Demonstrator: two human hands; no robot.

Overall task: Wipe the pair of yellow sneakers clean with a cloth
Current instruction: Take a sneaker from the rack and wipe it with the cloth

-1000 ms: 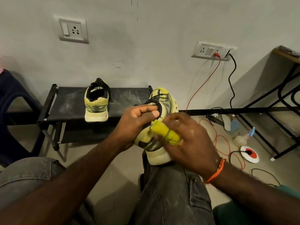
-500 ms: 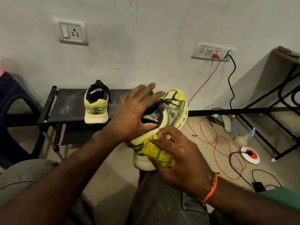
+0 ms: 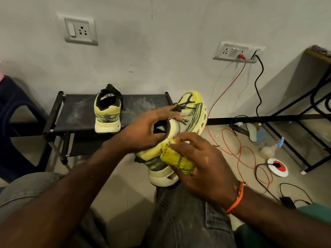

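The person sits and holds 1 yellow sneaker (image 3: 188,119) above the right knee (image 3: 186,208), with its heel resting on the jeans and its toe pointing up toward 1 o'clock. The left hand (image 3: 146,129) grasps this sneaker at the collar, the fingers over the opening near the black laces. The right hand (image 3: 202,165) is clenched around a folded yellow cloth (image 3: 176,161) and presses it against the side of the heel, at 5 o'clock from the left hand. An orange band (image 3: 236,197) is around the right wrist.

The other sneaker (image 3: 108,113) stands upright on the dusty black shoe rack (image 3: 71,113) against the wall, at 10 o'clock from the held one, with its heel toward the camera. At 3 o'clock on the floor lie red and black cables (image 3: 240,154), which go up to a wall socket (image 3: 236,51). A second socket (image 3: 78,30) is on the wall at 11 o'clock.
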